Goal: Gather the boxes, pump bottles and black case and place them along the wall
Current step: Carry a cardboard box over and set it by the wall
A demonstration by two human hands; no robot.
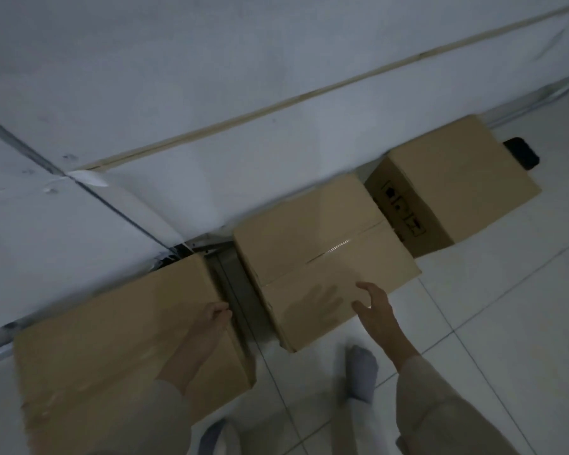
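Observation:
Three brown cardboard boxes stand in a row against the white wall (211,93). The left box (105,339) is nearest to me; my left hand (212,323) curls over its right top edge. The taped middle box (312,244) sits a little apart from it. My right hand (373,305) hovers with fingers spread just above that box's near right corner, casting a shadow on the lid. The right box (460,185) has black printed marks on its side. A black case (521,153) lies on the floor behind the right box, mostly hidden. No pump bottles are in view.
The floor is pale tile (490,307). My feet in grey socks (362,366) stand close in front of the boxes. A dark gap (234,284) separates the left and middle boxes. A thin beige strip (276,106) runs along the wall.

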